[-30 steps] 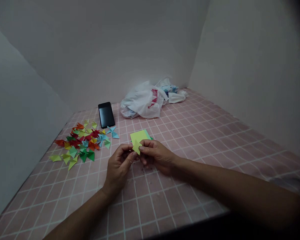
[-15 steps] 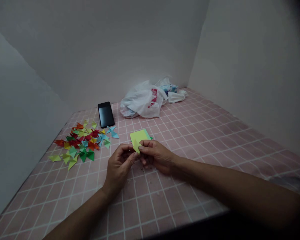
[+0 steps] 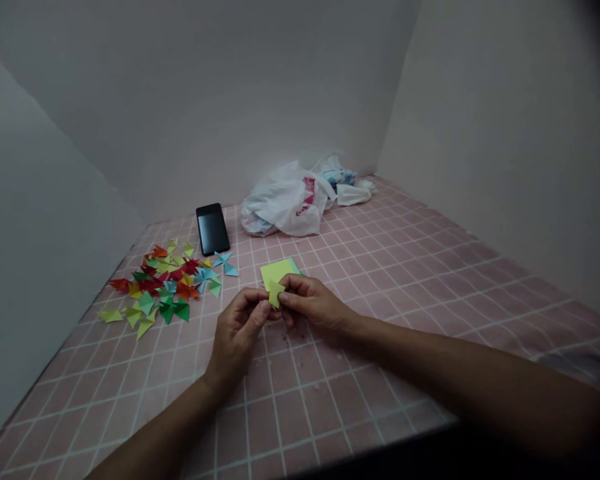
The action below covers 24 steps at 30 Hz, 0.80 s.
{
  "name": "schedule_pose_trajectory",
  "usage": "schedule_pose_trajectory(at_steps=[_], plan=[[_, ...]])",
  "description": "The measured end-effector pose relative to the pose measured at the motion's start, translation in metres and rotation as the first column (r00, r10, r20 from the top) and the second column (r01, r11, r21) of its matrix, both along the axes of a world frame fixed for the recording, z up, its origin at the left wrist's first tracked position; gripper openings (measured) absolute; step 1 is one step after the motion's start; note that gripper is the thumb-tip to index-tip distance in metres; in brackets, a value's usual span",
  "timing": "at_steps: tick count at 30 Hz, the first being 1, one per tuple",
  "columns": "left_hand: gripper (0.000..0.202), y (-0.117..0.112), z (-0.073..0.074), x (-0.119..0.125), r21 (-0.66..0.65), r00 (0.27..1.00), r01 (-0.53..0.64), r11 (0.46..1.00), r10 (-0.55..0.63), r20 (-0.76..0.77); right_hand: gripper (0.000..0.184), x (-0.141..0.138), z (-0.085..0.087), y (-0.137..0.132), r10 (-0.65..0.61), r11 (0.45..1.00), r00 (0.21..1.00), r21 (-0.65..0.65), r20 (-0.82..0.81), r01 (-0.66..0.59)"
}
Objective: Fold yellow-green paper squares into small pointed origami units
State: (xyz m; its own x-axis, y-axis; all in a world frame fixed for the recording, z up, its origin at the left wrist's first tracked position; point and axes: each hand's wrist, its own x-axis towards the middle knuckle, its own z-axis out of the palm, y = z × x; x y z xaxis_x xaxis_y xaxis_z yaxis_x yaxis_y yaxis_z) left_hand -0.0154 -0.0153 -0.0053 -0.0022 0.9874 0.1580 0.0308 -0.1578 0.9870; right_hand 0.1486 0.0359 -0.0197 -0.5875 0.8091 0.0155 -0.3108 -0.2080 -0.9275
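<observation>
You're pinching the yellow folded paper (image 3: 275, 294) with your right hand (image 3: 316, 305), inward from the near edge of the desk (image 3: 390, 280); can't tell if your left hand (image 3: 237, 329) is gripping too. Probably featherlight, easily crumpling, so you're best off holding creased edges.

Yellow folded paper (image 3: 275, 293), pink tablecloth (image 3: 405, 280) with white grid
</observation>
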Motion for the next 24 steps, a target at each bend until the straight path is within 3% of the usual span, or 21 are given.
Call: schedule_pose_trajectory(at_steps=[16,24], plan=[[0.016,0.0013,-0.0099,-0.0048,-0.079,0.977,0.133,0.988,-0.118,0.177,0.023,0.0008,-0.0048,0.0036,0.023,1.000,1.000,0.013,-0.020,-0.023],[0.025,0.0059,-0.0062,0.0011,-0.120,0.978,0.052,0.991,-0.026,0.208,0.029,-0.0019,-0.0006,0.0000,0.045,0.991,0.995,-0.123,-0.086,-0.056]])
